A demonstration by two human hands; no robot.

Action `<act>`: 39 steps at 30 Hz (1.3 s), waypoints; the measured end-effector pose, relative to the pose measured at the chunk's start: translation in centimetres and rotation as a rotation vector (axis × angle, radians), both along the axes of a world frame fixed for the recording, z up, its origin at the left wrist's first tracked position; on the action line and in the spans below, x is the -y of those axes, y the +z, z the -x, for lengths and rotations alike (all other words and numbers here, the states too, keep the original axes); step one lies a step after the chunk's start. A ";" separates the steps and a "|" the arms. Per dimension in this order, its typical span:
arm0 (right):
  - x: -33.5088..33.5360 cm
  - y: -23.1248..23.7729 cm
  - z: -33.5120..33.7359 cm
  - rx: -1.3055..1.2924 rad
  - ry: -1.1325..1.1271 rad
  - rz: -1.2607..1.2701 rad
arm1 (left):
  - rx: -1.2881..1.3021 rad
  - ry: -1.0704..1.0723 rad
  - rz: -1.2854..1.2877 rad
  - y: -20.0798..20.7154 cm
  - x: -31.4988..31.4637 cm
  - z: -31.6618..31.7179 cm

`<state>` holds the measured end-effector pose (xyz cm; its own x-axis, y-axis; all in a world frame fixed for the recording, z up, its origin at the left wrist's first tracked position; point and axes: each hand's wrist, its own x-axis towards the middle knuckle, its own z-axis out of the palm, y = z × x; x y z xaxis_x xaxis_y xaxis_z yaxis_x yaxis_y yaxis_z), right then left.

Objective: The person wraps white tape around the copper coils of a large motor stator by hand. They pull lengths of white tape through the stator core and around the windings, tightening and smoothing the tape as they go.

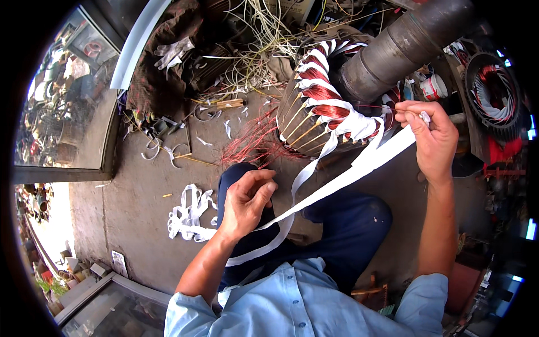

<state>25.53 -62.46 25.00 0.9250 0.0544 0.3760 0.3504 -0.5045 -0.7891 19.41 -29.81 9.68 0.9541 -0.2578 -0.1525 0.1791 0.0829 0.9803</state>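
Observation:
A motor stator (303, 121) stands on the floor ahead of me. Its copper-red windings (331, 110) are wrapped in white tape, bunched into a white knot-like bundle (359, 126) at the near side. Right of it, my right hand (431, 135) is closed in a pinch on the end of a long white cloth tape (348, 177). A thin reddish wire (376, 106) reaches from its fingertips toward the windings. The tape slants down past my left hand (247, 202), which hovers over my knee with loosely curled fingers and nothing visible in them. Loose tape loops (191, 213) lie left of it.
A thick dark metal cylinder (404, 48) leans over the stator. Red wire ends (252, 137) spread from its left side. Tangled pale wires (264, 42) heap behind. Another wound stator (494, 87) stands far right, near a white tub (433, 88). A glass-paned frame (62, 174) edges the left.

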 end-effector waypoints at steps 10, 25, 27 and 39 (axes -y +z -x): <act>1.5 -1.1 -2.6 -0.062 -0.022 -0.042 | -0.015 -0.026 0.009 -0.1 -0.6 -0.4; 0.0 0.5 -1.0 0.035 0.004 0.079 | 0.003 -0.030 0.034 -0.4 -0.5 -0.4; 0.1 0.2 -1.0 -0.015 0.033 0.083 | 0.008 -0.032 0.038 -0.5 -0.5 -0.4; -0.5 -2.5 -2.9 -0.250 -0.080 -0.077 | 0.022 -0.065 0.027 -0.7 -0.9 -0.3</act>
